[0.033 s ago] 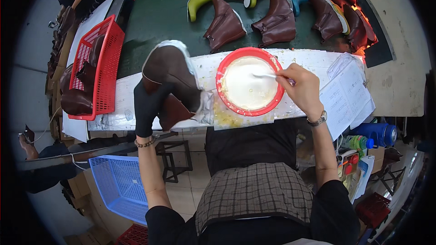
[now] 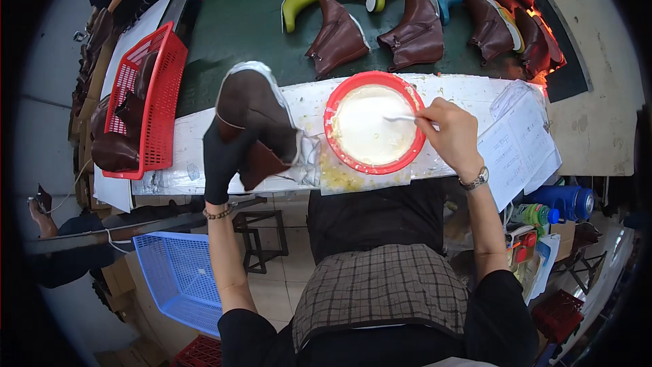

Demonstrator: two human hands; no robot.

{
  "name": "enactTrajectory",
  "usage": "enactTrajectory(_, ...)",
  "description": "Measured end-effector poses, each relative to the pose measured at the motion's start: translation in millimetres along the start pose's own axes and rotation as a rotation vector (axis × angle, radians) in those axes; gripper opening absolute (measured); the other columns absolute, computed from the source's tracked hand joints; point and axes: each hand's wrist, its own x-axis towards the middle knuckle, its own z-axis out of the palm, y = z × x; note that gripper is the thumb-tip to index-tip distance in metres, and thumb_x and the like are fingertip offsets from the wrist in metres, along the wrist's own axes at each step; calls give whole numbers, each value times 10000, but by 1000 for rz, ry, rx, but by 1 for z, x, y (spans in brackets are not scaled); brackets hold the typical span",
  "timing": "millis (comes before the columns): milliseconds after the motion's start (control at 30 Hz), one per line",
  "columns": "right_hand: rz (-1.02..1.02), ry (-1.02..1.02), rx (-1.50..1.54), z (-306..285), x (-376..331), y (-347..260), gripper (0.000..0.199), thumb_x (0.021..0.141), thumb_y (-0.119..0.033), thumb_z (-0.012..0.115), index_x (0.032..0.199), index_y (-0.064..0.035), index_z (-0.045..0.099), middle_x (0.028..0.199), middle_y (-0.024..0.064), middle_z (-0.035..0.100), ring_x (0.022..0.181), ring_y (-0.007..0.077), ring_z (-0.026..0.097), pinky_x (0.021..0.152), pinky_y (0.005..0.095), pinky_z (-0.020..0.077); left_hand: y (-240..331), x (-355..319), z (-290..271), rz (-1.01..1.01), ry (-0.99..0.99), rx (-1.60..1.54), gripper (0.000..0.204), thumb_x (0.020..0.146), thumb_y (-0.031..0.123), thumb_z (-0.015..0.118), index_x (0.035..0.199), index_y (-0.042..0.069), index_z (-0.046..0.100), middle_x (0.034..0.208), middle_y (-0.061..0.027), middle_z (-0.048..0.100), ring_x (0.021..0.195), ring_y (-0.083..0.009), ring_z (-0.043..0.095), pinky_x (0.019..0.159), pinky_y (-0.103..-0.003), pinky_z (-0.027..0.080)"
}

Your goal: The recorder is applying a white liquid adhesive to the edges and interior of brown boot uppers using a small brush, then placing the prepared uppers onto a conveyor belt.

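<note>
Left hand: your gloved left hand [image 2: 223,156] was clamped around a brown ankle boot [image 2: 255,115], fingers wrapped on its lower side, holding it tilted above the near edge of the white bench top [image 2: 190,153], apparently so the pale sole edge faced you.
Right hand: your bare right hand [image 2: 454,134] had its fingers pinched together on the handle of a small brush [image 2: 402,119]; the tip lay over the white paste, so the grip looked set for dipping.
Bowl: the red bowl [image 2: 375,122] of white paste sat on the bench right before you, between the two hands, within easy reach of the brush.
Bench mess: yellowish crumbs and smears lay just below the bowl, on a clear sheet.
Papers: printed sheets [image 2: 519,149] rested to your right, overhanging the bench edge.
Belt: a dark green belt [image 2: 238,20] beyond the bench carried more brown boots, with some green and teal ones.
Baskets: a red basket [image 2: 146,98] at your left held more dark boots; a blue basket [image 2: 173,275] stood lower down by your left arm.
</note>
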Motion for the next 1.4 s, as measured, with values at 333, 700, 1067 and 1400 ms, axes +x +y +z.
enactTrajectory(333,141,32,98,-3,-10,-1,107,844,-170,747,915,-93,768,790,39,660,673,221,661,604,335,503,-69,-24,24,360,114,487,1418,511,298,971,1595,15,100,1517,-239,417,1297,-377,521,1043,-431,467)
enactTrajectory(700,235,102,274,-8,-16,-1,127,843,-116,772,947,-43,774,793,76,682,650,161,639,598,277,487,-56,-35,31,366,211,339,1169,611,101,862,1576,17,208,1525,-212,425,1349,-340,499,1084,-405,448)
enactTrajectory(1067,44,127,669,-15,-15,-38,143,821,-31,791,962,-21,773,826,57,693,666,78,612,539,212,443,22,-83,52,524,-90,259,1266,562,257,982,1550,-27,244,1540,-223,403,1398,-354,452,1140,-422,391)
enactTrajectory(1400,-185,318,530,-31,10,-18,200,779,-10,829,972,-22,777,891,72,689,749,127,658,635,240,516,-9,-70,64,510,35,73,1202,546,227,980,1516,-24,316,1386,-201,534,1254,-353,569,1075,-445,449)
